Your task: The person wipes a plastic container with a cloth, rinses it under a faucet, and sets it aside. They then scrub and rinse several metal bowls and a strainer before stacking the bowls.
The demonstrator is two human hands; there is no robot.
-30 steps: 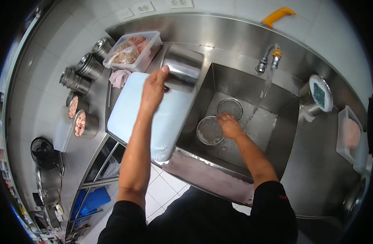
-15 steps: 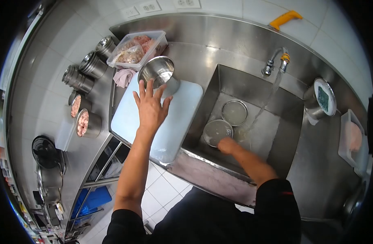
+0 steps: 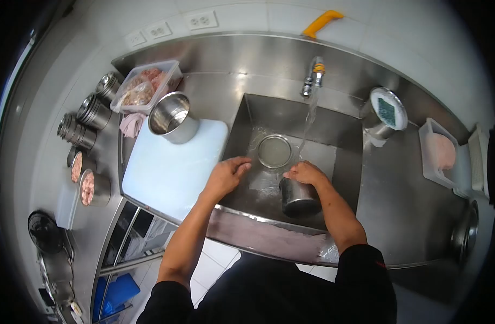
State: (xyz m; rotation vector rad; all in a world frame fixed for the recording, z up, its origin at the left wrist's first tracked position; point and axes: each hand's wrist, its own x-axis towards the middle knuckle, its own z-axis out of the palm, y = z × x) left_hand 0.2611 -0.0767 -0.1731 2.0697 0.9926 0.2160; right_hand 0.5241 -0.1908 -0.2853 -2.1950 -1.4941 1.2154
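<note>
My right hand (image 3: 308,174) grips the rim of a metal container (image 3: 300,201), which is tipped on its side in the sink (image 3: 291,107). My left hand (image 3: 228,175) hovers over the sink's left side, fingers loosely bent and thumb apart, holding nothing. Between and beyond my hands, a second metal container (image 3: 274,152) stands upright on the sink floor, full of cloudy water. Water runs from the faucet (image 3: 314,81) into the sink. On the pale blue cutting board (image 3: 174,170) to the left stands a larger metal pot (image 3: 177,121).
A plastic tub (image 3: 147,86) of bagged meat stands at the back left, near a pink cloth (image 3: 133,125). Metal canisters (image 3: 93,110) and meat-filled containers (image 3: 94,189) line the left counter. At right are a pot with a green scouring pad (image 3: 386,112) and a plastic box (image 3: 436,154).
My left hand has left the pot on the board and moved right, over the sink. My right hand has tipped the nearer container over; its cloudy water no longer shows. The view has shifted.
</note>
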